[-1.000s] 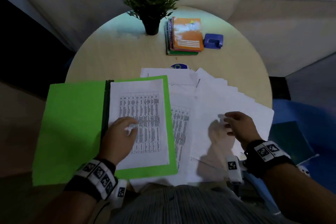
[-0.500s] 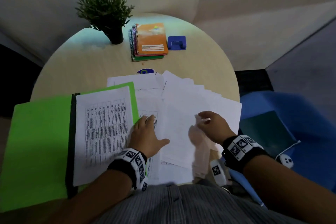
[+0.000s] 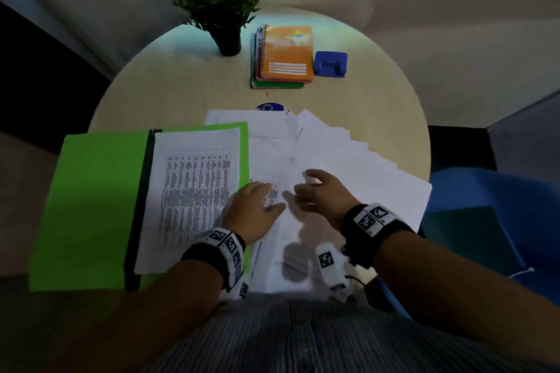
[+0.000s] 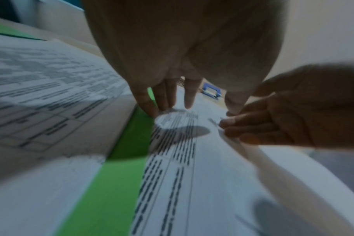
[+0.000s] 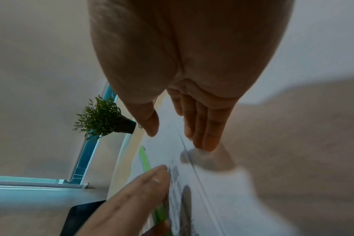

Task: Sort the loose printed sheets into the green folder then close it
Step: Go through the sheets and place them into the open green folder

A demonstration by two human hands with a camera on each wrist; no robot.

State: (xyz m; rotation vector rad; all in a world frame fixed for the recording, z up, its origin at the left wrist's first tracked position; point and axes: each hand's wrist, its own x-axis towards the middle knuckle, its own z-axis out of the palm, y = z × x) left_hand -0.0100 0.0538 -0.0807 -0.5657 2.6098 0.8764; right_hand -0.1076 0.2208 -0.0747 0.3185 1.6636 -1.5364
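The green folder [image 3: 97, 197] lies open at the table's left, with a printed sheet [image 3: 194, 185] on its right flap. Loose white sheets [image 3: 348, 160] fan out to its right. My left hand [image 3: 254, 209] lies flat, fingers [image 4: 172, 99] straight, on a printed loose sheet [image 4: 172, 159] just beside the folder's edge [image 4: 115, 183]. My right hand [image 3: 321, 194] is close by on the right, over the fanned sheets. Its fingers [image 5: 204, 127] are straight, the thumb apart, with nothing between them. The fingertips touch the paper in the left wrist view.
At the back of the round table [image 3: 181, 91] stand a potted plant [image 3: 218, 3], stacked spiral notebooks [image 3: 285, 57] and a blue hole punch [image 3: 330, 63]. A blue disc [image 3: 269, 106] peeks from under the sheets. A blue chair [image 3: 500, 206] holding a dark folder [image 3: 466, 239] is at right.
My left hand left the sheet in the folder and now rests on a loose printed sheet to its right. My right hand shifted left toward it, and its fingers straightened.
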